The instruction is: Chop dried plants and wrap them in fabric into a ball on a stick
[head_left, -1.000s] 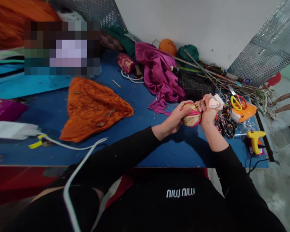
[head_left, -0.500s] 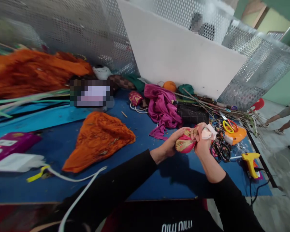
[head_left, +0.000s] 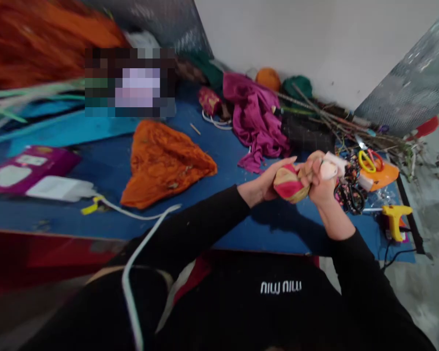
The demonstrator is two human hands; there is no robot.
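Observation:
A round red-and-gold cloth bundle is held above the table's front half. My left hand cups its left side, thumb stretched along the top. On the other side, my right hand is closed around the bundle's gathered end. A small white piece shows at the right fingers; blur hides what it is. Just beyond the hands lies a crumpled magenta cloth. Patterned dark fabric rests close to the right hand.
Scissors with yellow and red handles and a yellow glue gun lie at the right end. An orange cloth is left of centre. A white cable crosses my left arm. Dry twigs line the back.
The view has tipped downward, so the table sits higher in it. The bundle has turned a little between my hands, showing a red panel in front. Both hands still hold it.

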